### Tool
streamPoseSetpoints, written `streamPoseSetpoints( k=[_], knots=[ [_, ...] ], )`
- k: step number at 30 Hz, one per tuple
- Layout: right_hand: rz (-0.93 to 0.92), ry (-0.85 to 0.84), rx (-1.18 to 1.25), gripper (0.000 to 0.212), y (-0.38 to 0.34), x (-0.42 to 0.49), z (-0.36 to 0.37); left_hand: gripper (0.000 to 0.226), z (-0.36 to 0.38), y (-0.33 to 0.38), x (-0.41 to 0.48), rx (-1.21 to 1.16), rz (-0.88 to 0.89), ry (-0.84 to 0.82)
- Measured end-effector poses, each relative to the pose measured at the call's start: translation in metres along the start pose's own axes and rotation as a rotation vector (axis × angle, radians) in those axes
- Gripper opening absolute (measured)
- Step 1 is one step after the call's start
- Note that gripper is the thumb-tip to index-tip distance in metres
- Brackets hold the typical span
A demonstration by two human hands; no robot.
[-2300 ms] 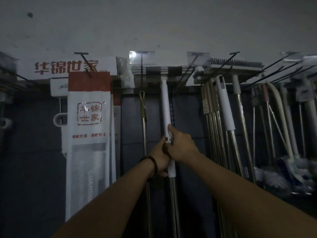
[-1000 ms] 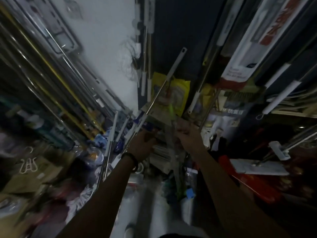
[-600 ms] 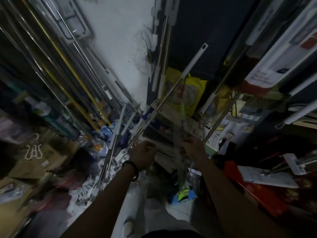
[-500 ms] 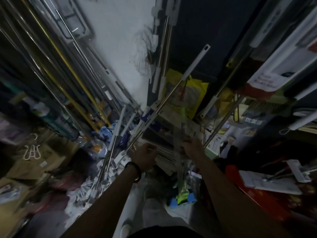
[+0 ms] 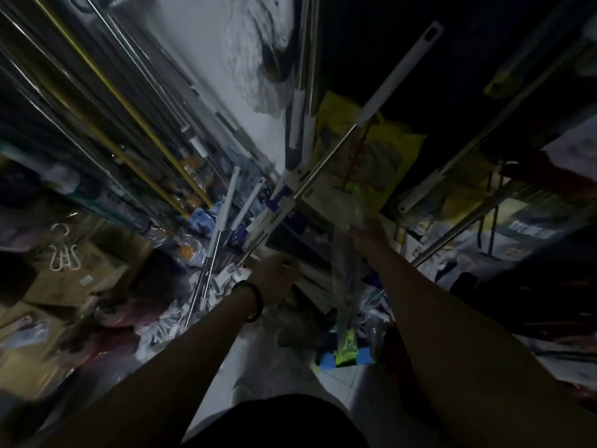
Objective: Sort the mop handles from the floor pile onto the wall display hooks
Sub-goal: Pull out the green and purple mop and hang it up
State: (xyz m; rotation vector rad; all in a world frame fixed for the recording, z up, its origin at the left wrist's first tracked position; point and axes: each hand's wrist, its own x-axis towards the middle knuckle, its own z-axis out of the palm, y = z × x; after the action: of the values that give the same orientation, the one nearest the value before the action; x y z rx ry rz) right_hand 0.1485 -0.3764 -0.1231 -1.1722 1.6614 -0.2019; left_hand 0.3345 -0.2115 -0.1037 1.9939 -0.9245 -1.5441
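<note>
Several mop handles (image 5: 223,221) are heaped on the floor (image 5: 342,379). One steel handle (image 5: 326,160) is slanted upward from the heap. A wrapped mop (image 5: 344,286) is gripped by the right hand (image 5: 370,232). The left hand (image 5: 274,279) is curled at the steel handle's foot, but whether it grips cannot be told.

This is a cramped, dim shop or stockroom for cleaning goods, as shown by the many mop handles (image 5: 129,114) leaning in rows, a string mop head (image 5: 258,59) against the wall, a yellow bag (image 5: 371,156) of packaged stock and cardboard boxes (image 5: 80,279) crowding the floor.
</note>
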Motion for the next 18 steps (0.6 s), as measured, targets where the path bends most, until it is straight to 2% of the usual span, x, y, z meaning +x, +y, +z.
streamPoseSetpoints(
  k=[4, 7, 10, 13, 16, 18],
  knots=[
    [0.007, 0.052, -0.098, 0.069, -0.004, 0.031, 0.001, 0.015, 0.01, 0.007, 0.016, 0.027, -0.01, -0.016],
    [0.072, -0.054, -0.068, 0.092, -0.006, 0.054, 0.001, 0.017, 0.014, 0.01, 0.02, 0.017, -0.006, -0.003],
    [0.07, -0.049, 0.055, 0.098, -0.015, 0.065, 0.004, 0.014, 0.013, 0.006, 0.019, 0.048, -0.019, 0.009],
    [0.011, -0.069, 0.136, 0.091, -0.022, 0.073, 0.007, 0.02, 0.01, 0.002, 0.01, 0.018, -0.041, -0.031],
    [0.023, -0.145, -0.041, 0.083, -0.016, 0.073, 0.007, 0.021, 0.008, -0.001, 0.003, 0.018, -0.035, -0.074],
    [0.023, -0.18, -0.058, 0.082, -0.011, 0.07, 0.009, 0.015, 0.01, 0.001, 0.001, 0.013, -0.06, -0.099]
  ],
)
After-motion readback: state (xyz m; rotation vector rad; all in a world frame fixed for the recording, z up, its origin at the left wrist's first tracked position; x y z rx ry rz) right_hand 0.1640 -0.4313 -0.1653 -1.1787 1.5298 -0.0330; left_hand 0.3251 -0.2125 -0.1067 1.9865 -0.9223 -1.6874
